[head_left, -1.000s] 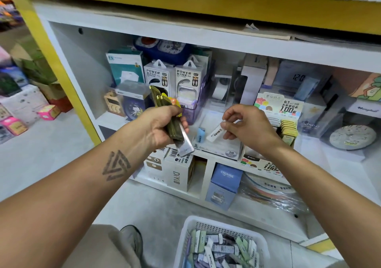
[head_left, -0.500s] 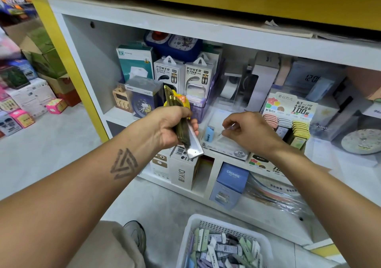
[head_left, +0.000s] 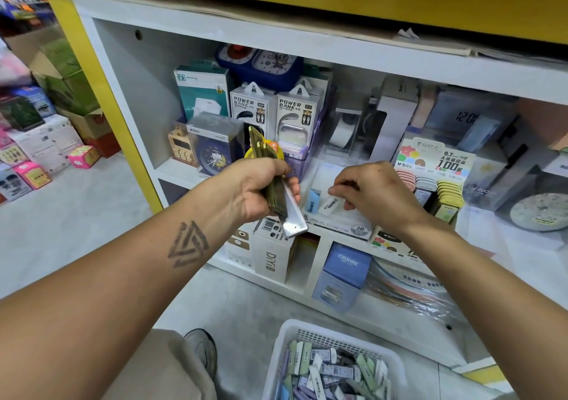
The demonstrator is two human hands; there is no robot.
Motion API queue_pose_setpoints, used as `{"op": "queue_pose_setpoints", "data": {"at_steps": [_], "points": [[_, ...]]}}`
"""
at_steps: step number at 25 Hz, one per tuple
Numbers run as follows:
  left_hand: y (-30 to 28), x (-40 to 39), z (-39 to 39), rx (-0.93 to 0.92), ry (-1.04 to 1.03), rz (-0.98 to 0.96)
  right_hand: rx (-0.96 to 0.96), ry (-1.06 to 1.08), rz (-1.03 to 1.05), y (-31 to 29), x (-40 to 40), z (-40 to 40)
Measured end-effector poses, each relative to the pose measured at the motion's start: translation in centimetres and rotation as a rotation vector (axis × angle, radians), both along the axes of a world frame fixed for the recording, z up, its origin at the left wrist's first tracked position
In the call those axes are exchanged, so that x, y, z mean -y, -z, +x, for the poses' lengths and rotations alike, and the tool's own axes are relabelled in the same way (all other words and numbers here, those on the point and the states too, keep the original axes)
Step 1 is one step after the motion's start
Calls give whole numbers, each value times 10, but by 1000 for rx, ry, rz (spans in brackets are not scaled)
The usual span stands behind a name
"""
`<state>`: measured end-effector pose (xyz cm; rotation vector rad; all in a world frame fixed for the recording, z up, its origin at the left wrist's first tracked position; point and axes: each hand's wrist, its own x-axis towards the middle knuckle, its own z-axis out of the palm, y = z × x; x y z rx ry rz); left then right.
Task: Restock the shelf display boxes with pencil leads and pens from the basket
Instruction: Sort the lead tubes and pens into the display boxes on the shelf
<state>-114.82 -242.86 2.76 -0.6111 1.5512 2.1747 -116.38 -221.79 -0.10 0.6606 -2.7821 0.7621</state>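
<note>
My left hand (head_left: 261, 189) grips a stack of flat pencil lead cases (head_left: 290, 215), olive ones and a clear one, held in front of the shelf. My right hand (head_left: 373, 196) reaches into the white display box (head_left: 338, 226) marked 2B, fingers curled, pinching the upper end of a white lead case (head_left: 329, 206). That case leans in the box beside a blue lead case (head_left: 313, 201). On the floor below stands the white basket (head_left: 284, 342), holding several lead cases in green, white and purple.
A second display box (head_left: 439, 161) of pink, grey and yellow lead cases stands right of the 2B box. Power bank packs (head_left: 252, 107), clocks and a tape dispenser fill the shelf behind. Cartons (head_left: 273, 255) sit on the lower shelf. My shoe (head_left: 201, 349) is left of the basket.
My right hand has lowered the white lead case from in front of the shelf down into the 2B box. My left hand keeps its stack nearly still.
</note>
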Motion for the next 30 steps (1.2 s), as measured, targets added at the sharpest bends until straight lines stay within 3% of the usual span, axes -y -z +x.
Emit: {"op": "queue_pose_setpoints", "data": {"at_steps": [5, 10, 18, 20, 23, 24, 30], "points": [[0, 0, 0, 2, -8, -2, -31, -11, 132, 7, 0, -1], [1, -5, -1, -11, -13, 4, 152, -3, 8, 16, 5, 2], [-7, -27, -3, -58, -26, 80, 88, -91, 267, 13, 5, 8], [-8, -36, -3, -80, -29, 107, 167, -11, 94, 7, 3, 11], [-8, -52, -4, -113, 12, 150, 413, 132, -455, -8, -7, 18], [-9, -57, -4, -121, 31, 165, 472, 128, -547, -13, -12, 21], [-16, -84, 5, -136, 212, 302, 550, -9, -733, -24, -33, 35]]}}
